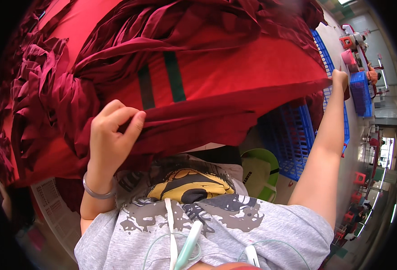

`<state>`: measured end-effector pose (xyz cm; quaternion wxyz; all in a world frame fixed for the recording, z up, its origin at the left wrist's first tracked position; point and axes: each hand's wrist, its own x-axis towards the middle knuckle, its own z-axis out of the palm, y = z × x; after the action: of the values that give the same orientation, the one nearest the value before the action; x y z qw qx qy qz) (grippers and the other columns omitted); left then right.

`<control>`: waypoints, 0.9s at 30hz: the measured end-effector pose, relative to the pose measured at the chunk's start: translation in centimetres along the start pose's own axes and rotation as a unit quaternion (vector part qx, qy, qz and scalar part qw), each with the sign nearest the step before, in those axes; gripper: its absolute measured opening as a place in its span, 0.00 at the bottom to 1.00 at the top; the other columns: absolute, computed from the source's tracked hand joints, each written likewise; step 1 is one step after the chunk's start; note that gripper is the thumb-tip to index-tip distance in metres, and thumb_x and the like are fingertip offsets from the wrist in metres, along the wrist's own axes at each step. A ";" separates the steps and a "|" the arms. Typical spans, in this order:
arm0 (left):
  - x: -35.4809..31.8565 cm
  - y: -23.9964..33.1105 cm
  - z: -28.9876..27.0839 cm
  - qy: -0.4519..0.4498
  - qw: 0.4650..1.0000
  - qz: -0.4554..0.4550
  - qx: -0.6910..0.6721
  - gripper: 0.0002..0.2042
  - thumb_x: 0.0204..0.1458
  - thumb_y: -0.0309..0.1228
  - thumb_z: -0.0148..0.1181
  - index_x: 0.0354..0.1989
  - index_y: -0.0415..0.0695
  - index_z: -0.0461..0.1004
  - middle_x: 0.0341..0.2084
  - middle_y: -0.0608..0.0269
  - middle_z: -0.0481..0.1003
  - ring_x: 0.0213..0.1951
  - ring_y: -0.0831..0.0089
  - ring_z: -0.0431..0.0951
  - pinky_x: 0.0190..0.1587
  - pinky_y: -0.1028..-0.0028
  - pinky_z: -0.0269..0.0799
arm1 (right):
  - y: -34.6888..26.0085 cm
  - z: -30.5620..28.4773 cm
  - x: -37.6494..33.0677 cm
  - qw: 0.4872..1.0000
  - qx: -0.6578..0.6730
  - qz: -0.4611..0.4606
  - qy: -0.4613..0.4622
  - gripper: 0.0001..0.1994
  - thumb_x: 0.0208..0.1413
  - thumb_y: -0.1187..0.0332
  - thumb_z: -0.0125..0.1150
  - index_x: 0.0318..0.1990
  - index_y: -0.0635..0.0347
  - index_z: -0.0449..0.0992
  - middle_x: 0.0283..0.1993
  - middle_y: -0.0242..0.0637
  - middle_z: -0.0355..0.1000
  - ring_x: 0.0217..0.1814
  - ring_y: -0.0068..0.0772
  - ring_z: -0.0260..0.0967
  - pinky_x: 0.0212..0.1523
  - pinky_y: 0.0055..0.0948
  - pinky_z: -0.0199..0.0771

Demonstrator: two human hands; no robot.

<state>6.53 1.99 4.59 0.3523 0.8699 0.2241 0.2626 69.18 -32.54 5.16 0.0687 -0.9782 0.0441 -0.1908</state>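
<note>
A strip of dark red cloth (207, 119) stretches across the near side of a red-covered table (248, 63). My right hand (340, 80), arm reaching far out, is closed on the strip's right end, which is pulled to a narrow point. At the left, my left hand (111, 128) is closed with thumb against curled fingers at the cloth's upper edge. The cloth between the hands looks taut along that edge and hangs loosely below. Behind it, more dark red cloth (162, 31) lies in folds. Two dark green stripes (174, 76) show on the red surface.
Bunched dark red cloth (50, 90) covers the table's left side. Under my right arm stands a blue plastic basket (293, 139), beside a rounded green and white thing (259, 173). A pale perforated crate (57, 207) is at lower left. Another blue basket (360, 94) stands farther right.
</note>
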 end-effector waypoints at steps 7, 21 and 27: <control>0.2 -1.3 -0.5 0.059 0.961 -0.041 0.267 0.03 0.52 0.28 0.61 0.32 0.42 0.76 0.25 0.58 0.70 0.29 0.58 0.74 0.32 0.63 0.68 | -4.5 4.8 1.0 0.898 0.329 0.144 -0.254 0.31 0.57 0.62 0.56 0.69 0.49 0.56 0.57 0.50 0.66 0.39 0.52 0.75 0.36 0.45 0.76; -2.2 0.6 1.2 0.046 0.909 0.109 0.399 0.15 0.53 0.26 0.57 0.50 0.49 0.78 0.59 0.65 0.70 0.64 0.65 0.65 0.71 0.55 0.32 | -5.8 -3.2 -11.4 0.970 0.142 -0.192 -0.035 0.25 0.59 0.53 0.53 0.49 0.70 0.74 0.49 0.59 0.74 0.55 0.55 0.72 0.54 0.47 0.70; -2.4 -0.4 3.0 -0.069 0.959 0.101 0.255 0.22 0.52 0.27 0.59 0.58 0.42 0.71 0.60 0.55 0.69 0.62 0.56 0.67 0.63 0.54 0.60 | -15.2 -11.1 -34.3 0.752 0.428 -0.466 -0.181 0.22 0.57 0.70 0.62 0.60 0.61 0.69 0.41 0.42 0.72 0.41 0.37 0.72 0.46 0.33 0.72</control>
<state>6.42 -0.62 1.73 0.1050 0.9651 0.1699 0.1697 34.22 -14.97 5.04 0.3899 -0.7618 -0.5171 -0.0173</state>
